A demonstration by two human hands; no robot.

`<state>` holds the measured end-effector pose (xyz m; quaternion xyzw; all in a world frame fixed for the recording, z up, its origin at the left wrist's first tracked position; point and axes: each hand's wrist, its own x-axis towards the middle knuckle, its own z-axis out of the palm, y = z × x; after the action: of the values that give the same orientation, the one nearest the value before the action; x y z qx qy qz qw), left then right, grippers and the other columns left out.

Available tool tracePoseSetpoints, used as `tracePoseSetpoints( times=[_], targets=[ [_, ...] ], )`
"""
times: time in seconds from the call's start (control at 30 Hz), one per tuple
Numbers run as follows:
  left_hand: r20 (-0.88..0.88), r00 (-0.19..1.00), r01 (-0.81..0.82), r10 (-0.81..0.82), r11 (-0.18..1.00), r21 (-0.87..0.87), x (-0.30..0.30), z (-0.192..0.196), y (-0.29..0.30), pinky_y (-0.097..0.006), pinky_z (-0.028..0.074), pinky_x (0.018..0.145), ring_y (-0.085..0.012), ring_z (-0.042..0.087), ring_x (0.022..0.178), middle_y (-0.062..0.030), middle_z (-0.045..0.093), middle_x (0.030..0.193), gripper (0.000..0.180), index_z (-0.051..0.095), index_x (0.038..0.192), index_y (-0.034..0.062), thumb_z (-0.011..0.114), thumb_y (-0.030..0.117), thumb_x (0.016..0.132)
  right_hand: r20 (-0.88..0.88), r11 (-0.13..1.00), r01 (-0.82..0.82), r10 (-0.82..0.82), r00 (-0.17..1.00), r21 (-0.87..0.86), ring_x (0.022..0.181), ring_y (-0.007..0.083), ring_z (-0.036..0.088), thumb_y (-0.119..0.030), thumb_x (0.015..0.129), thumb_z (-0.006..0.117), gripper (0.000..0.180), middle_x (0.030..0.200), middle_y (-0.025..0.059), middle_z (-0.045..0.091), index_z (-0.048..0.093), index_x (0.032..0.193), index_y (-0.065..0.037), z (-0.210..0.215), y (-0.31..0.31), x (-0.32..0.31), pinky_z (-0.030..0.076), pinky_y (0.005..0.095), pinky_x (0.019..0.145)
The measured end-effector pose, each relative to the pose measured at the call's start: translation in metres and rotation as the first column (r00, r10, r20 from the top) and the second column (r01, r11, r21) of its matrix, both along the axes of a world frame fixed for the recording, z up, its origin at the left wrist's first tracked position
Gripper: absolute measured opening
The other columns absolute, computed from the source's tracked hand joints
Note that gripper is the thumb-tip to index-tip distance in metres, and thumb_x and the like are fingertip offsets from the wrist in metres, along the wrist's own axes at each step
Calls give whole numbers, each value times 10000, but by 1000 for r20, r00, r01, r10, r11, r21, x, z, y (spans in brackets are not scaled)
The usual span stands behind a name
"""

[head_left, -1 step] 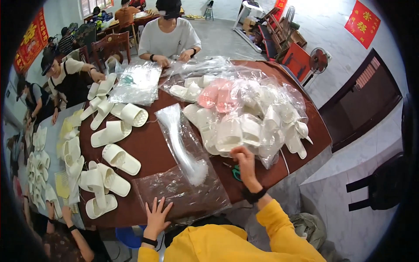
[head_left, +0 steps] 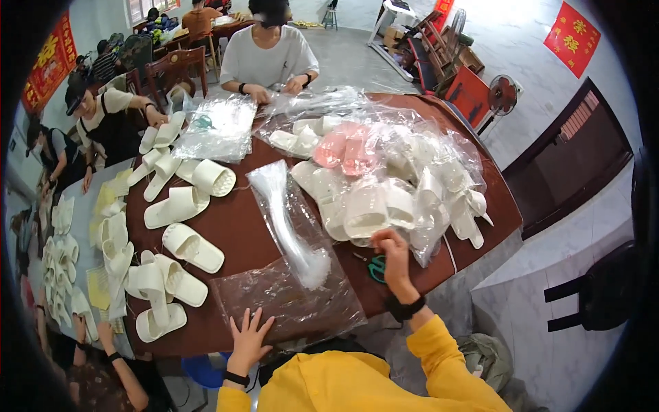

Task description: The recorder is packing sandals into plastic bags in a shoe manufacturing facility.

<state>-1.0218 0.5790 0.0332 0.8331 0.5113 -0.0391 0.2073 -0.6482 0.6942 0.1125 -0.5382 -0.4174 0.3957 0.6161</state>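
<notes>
My left hand (head_left: 250, 342) lies with fingers spread at the table's near edge, touching a flat clear plastic bag (head_left: 329, 305). A bundle of thin white strands (head_left: 280, 213) in clear plastic rests across that bag. My right hand (head_left: 397, 266) has curled fingers at the front of a pile of bagged white slippers; what they grip, if anything, is hidden. The nearest white slipper (head_left: 365, 211) is just beyond its fingertips. Green-handled scissors (head_left: 377, 269) lie beside my right wrist. Pink slippers (head_left: 355, 152) show within the pile.
Loose white slippers (head_left: 193, 248) line the left of the brown-covered table (head_left: 237, 275). A stack of clear bags (head_left: 218, 130) is at the far side, before a person in a white shirt (head_left: 264, 58). Other people work along a grey table (head_left: 86, 264) at left.
My right hand has shifted slightly to the right. The nearest white slipper sits a little differently in the pile. My left hand stays in place.
</notes>
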Motion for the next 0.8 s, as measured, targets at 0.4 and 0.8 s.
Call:
tracePoseSetpoints(
  times=[0.4,0.8],
  targets=[
    [202,-388,734,899,434,-522,-23,1,60,-452,456,1008,-338,532,1218,-148,506,1385,764,369,1448,57,299,653,976,398,643,-766,699,594,12,639,172,600,-56,745,497,164,724,79,643,654,764,-10,105,-49,-222,455,287,576],
    [122,-912,319,392,864,-390,-219,53,83,-671,220,1129,-421,315,1387,-149,348,1508,642,388,1424,106,430,553,965,462,523,-852,754,467,8,652,148,569,-41,792,527,181,785,66,649,693,863,-51,89,-16,-417,432,268,602]
  ],
)
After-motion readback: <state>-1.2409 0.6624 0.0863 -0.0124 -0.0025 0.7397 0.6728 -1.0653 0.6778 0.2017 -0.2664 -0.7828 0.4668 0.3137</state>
